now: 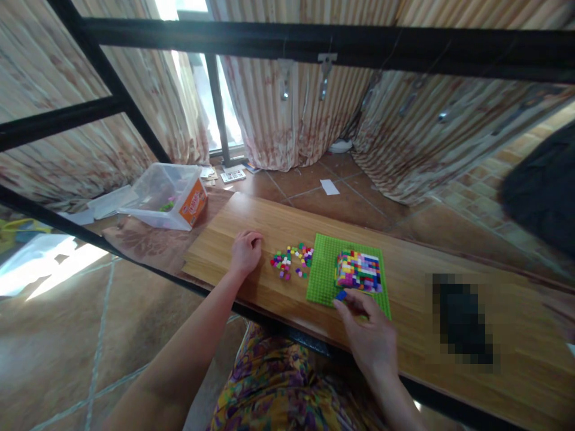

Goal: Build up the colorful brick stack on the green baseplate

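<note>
Between the thumb and fingers of my right hand (369, 329) is a small blue toy brick (341, 295), held over the near edge of a green studded baseplate (322, 269). On that plate stands a block of many-coloured bricks (358, 270), just beyond my right fingers. My left hand (247, 251) rests on the wooden table with its fingers curled in; whatever may be inside is hidden. To the right of it lies a loose pile of small coloured bricks (287, 258), close to the plate's left edge.
A clear plastic bin (166, 197) with an orange label stands left of the table (251, 212). At the table's right lies a dark, pixelated object (462, 320). Black metal bars (287, 39) cross above and at the left. Papers (329, 187) lie on the tiled floor.
</note>
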### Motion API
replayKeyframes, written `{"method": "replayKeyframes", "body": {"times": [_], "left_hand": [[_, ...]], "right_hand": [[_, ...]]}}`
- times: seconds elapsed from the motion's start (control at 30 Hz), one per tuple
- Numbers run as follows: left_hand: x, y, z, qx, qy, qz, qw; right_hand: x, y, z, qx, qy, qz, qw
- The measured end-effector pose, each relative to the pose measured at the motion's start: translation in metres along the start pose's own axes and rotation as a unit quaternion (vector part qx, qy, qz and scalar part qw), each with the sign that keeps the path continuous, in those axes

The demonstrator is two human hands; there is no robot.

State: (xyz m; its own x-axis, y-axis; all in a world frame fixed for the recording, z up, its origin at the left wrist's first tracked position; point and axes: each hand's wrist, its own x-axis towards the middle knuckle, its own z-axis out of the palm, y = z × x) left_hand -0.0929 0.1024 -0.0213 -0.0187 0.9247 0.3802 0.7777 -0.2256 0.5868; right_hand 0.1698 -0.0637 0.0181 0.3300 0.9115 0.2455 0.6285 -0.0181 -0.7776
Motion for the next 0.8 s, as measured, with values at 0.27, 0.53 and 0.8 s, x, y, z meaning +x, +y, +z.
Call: {"method": "replayKeyframes", "body": {"times": [0.27, 0.53, 0.8], "left_hand": [[0.002, -0.002, -0.001, 0.006, 0.001, 0.008, 1.0], [0.004, -0.004, -0.001, 0.015, -0.001, 0.008, 1.0], [0.004, -0.005, 0.0, 0.015, 0.0, 0.008, 1.0]], "right_hand": [[0.004, 0.028, -0.032, -0.054, 0.107, 0.058, 0.991], [0.023, 0.033, -0.015, -0.094, 0.136, 0.007, 0.986], [0.026, 0.034, -0.011, -0.158, 0.161, -0.002, 0.974]]}}
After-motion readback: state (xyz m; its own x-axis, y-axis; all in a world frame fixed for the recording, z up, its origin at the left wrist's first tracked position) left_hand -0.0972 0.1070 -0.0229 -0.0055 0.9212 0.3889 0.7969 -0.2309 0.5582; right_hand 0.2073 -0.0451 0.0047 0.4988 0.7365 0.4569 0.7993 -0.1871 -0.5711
